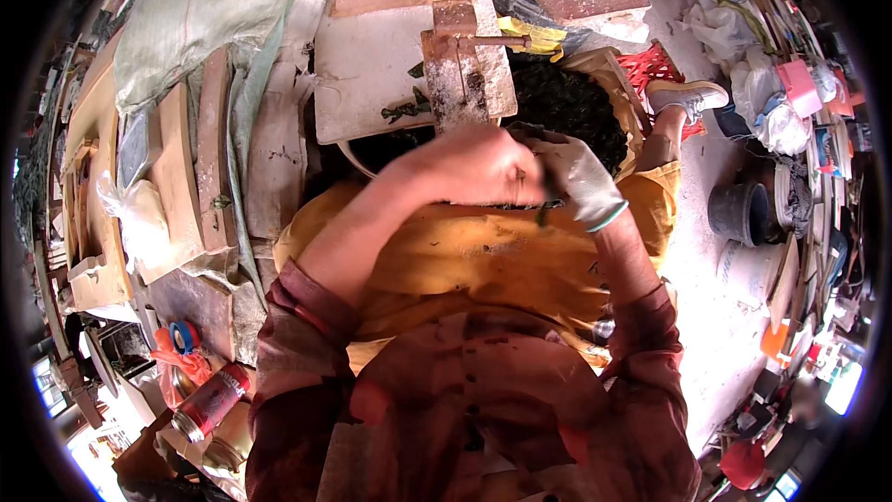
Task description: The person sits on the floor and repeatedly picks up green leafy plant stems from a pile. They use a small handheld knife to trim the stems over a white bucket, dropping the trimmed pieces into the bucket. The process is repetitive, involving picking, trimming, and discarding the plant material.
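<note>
Your bare left hand (474,167) lies curled over a dark strip of leaves (483,204) on the yellow cloth (465,256) across your lap; whether its grip is closed on them you cannot tell. Your gloved right hand (581,177), touching it on the right, has its grip pinched shut on the same leaves. Just beyond both hands is a basket of dark leaves (571,102), and beside it the wooden press (455,70) on the pale worktop (362,65).

Dark green leaves (567,102) fill a tan basket (621,84), heaped loosely, just behind the wooden cutter (457,70).
</note>
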Demonstrator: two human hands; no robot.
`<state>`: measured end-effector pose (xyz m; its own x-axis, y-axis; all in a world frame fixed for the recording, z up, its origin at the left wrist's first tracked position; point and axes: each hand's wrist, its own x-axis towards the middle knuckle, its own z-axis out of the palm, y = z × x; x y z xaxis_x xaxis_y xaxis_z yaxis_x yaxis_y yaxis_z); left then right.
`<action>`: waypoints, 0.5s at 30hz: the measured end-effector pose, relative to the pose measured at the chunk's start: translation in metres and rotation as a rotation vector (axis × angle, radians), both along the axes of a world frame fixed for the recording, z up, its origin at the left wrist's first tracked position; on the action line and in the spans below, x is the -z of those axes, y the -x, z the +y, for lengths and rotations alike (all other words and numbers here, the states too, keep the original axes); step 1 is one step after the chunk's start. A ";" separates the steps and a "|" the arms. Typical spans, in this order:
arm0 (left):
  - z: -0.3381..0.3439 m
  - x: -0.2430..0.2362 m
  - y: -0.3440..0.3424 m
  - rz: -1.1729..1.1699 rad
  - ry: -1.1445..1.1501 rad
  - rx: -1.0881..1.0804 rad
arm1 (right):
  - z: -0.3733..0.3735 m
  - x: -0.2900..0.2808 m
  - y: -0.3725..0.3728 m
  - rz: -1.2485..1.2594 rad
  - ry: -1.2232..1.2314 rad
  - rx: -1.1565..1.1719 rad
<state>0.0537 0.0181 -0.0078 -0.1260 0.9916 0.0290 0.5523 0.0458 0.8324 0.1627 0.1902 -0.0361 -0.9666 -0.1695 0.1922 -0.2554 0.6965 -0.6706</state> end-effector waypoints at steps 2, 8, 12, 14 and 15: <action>-0.006 -0.012 0.015 -0.337 0.099 -0.366 | -0.001 -0.023 -0.014 -0.665 0.885 0.289; 0.004 0.010 0.013 -0.424 -0.150 -0.280 | 0.012 -0.050 -0.011 -0.762 0.611 -0.047; 0.003 -0.007 0.008 -0.401 0.268 -0.084 | 0.016 -0.073 -0.014 -0.875 0.810 0.023; -0.002 -0.009 0.014 -0.391 0.273 -0.095 | 0.020 -0.084 -0.010 -0.933 0.729 -0.045; -0.004 -0.010 0.016 -0.385 0.277 -0.101 | 0.017 -0.090 -0.007 -0.996 0.582 0.001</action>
